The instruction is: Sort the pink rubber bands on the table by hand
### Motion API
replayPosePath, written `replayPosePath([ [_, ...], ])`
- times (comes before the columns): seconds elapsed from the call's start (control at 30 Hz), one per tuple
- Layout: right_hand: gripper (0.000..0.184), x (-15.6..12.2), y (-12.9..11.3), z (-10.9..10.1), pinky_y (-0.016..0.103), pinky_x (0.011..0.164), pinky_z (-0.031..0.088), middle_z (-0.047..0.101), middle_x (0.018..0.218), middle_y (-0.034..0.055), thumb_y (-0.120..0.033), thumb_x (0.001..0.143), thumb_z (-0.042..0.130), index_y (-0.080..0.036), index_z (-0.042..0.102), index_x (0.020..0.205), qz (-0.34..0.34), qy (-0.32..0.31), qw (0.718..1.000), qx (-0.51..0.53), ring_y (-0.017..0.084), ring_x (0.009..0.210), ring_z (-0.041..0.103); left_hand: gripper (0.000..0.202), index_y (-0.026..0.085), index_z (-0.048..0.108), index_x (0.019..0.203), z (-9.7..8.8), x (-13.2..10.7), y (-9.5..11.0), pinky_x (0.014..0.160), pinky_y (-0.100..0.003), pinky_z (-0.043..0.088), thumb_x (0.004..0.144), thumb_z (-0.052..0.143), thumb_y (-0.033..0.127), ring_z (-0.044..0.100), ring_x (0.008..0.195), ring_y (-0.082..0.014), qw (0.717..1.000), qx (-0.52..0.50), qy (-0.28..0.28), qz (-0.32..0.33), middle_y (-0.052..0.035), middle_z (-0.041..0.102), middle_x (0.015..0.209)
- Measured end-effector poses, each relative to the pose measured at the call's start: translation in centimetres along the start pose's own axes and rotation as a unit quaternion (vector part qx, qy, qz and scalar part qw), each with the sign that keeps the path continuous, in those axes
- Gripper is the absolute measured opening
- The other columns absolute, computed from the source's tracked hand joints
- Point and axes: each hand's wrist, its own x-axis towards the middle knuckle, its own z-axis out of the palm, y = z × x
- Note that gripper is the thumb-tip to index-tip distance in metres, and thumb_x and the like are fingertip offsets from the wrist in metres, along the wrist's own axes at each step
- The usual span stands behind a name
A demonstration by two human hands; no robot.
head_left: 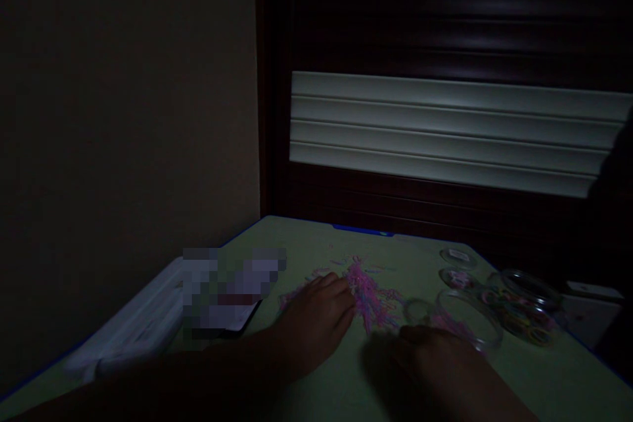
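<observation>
A loose pile of small pink and purple rubber bands [364, 293] lies spread on the pale green table. My left hand [319, 316] rests palm down at the pile's left edge, its fingers bent and close together. What lies under its fingertips is hidden. To the right of the pile is my right hand [435, 356], dark and a little blurred, with its fingers drawn together. Anything in it cannot be made out. Just beyond it sits a clear round container [489, 316] with pink bands in it.
A clear jar [527, 283] of coloured hair ties lies at the right, near two small clear lids or dishes [457, 257]. A white tray-like case [138, 316] and a partly pixelated phone-like slab [247, 297] are on the left. The dim table [287, 231] meets a wall and dark panelling.
</observation>
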Motion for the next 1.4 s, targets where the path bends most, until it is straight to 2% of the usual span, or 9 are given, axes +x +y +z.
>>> replayPosePath([
  [0.1, 0.023, 0.0, 0.0, -0.6, 0.023, 0.046, 0.034, 0.065, 0.065, -0.0003, -0.001, 0.064, 0.051, -0.021, 0.063, 0.066, -0.030, -0.017, 0.999, 0.004, 0.014, 0.055, 0.060, 0.014, 0.016, 0.058, 0.084, 0.2, 0.1, -0.2, 0.077, -0.032, 0.039, 0.088, 0.045, 0.015, 0.047, 0.083, -0.0178, 1.000, -0.013, 0.004, -0.003, -0.0029, 0.054, 0.083],
  [0.3, 0.022, 0.1, 0.1, -1.6, 0.024, 0.048, 0.035, 0.066, 0.068, 0.0000, -0.003, 0.067, 0.051, -0.022, 0.063, 0.070, -0.040, -0.031, 0.999, 0.021, 0.016, 0.056, 0.061, 0.013, 0.017, 0.058, 0.083, 0.2, 0.1, -0.4, 0.077, -0.033, 0.039, 0.087, 0.046, 0.014, 0.047, 0.083, -0.0184, 1.000, -0.012, -0.003, -0.020, -0.0028, 0.054, 0.084],
  [0.53, 0.025, 0.3, 0.2, -1.0, 0.024, 0.054, 0.039, 0.066, 0.071, -0.0001, -0.003, 0.066, 0.052, -0.022, 0.065, 0.074, -0.031, -0.060, 0.998, 0.007, 0.015, 0.060, 0.061, 0.013, 0.017, 0.059, 0.083, 0.2, 0.2, -0.3, 0.078, -0.033, 0.038, 0.087, 0.047, 0.015, 0.047, 0.083, -0.0181, 1.000, -0.002, -0.008, -0.027, -0.0026, 0.055, 0.083],
  [0.7, 0.022, 0.2, -0.1, -1.8, 0.023, 0.048, 0.036, 0.067, 0.072, 0.0012, -0.005, 0.067, 0.054, -0.022, 0.065, 0.075, -0.013, -0.076, 0.997, 0.017, 0.016, 0.059, 0.061, 0.011, 0.017, 0.058, 0.082, 0.4, 0.3, -0.5, 0.077, -0.031, 0.038, 0.087, 0.048, 0.015, 0.047, 0.082, -0.0177, 0.999, -0.004, -0.007, -0.034, -0.0020, 0.054, 0.082],
  [0.87, 0.021, 0.4, -0.4, -2.5, 0.025, 0.050, 0.036, 0.067, 0.073, 0.0018, -0.005, 0.069, 0.054, -0.022, 0.066, 0.075, -0.012, -0.097, 0.995, 0.021, 0.017, 0.061, 0.062, 0.011, 0.018, 0.058, 0.081, 0.4, 0.3, -0.4, 0.078, -0.032, 0.038, 0.087, 0.048, 0.017, 0.047, 0.082, -0.0185, 0.999, -0.004, -0.004, -0.042, -0.0021, 0.054, 0.082],
  [1.03, 0.019, 0.3, -0.4, -2.5, 0.024, 0.049, 0.035, 0.067, 0.071, 0.0017, -0.007, 0.070, 0.055, -0.022, 0.066, 0.074, -0.008, -0.069, 0.997, 0.020, 0.017, 0.061, 0.062, 0.012, 0.017, 0.057, 0.083, 0.1, 0.2, -0.2, 0.077, -0.032, 0.038, 0.087, 0.046, 0.015, 0.046, 0.082, -0.0186, 0.999, -0.006, 0.004, -0.036, -0.0027, 0.054, 0.083],
  [1.2, 0.022, 0.3, -0.1, -2.0, 0.026, 0.055, 0.035, 0.066, 0.072, 0.0006, -0.003, 0.069, 0.054, -0.022, 0.065, 0.072, -0.005, -0.043, 0.999, 0.021, 0.016, 0.063, 0.061, 0.011, 0.017, 0.055, 0.082, 0.0, 0.1, -0.1, 0.076, -0.033, 0.038, 0.086, 0.045, 0.013, 0.046, 0.080, -0.0183, 1.000, -0.009, 0.019, -0.019, -0.0026, 0.053, 0.082],
  [1.4, 0.023, 0.3, -0.2, -2.9, 0.025, 0.049, 0.032, 0.066, 0.073, 0.0001, -0.004, 0.069, 0.054, -0.022, 0.066, 0.076, 0.010, -0.068, 0.997, 0.023, 0.016, 0.062, 0.061, 0.011, 0.016, 0.054, 0.080, -0.1, 0.2, 0.2, 0.075, -0.033, 0.038, 0.085, 0.045, 0.012, 0.046, 0.079, -0.0181, 0.999, -0.009, 0.034, -0.016, -0.0028, 0.053, 0.081],
])
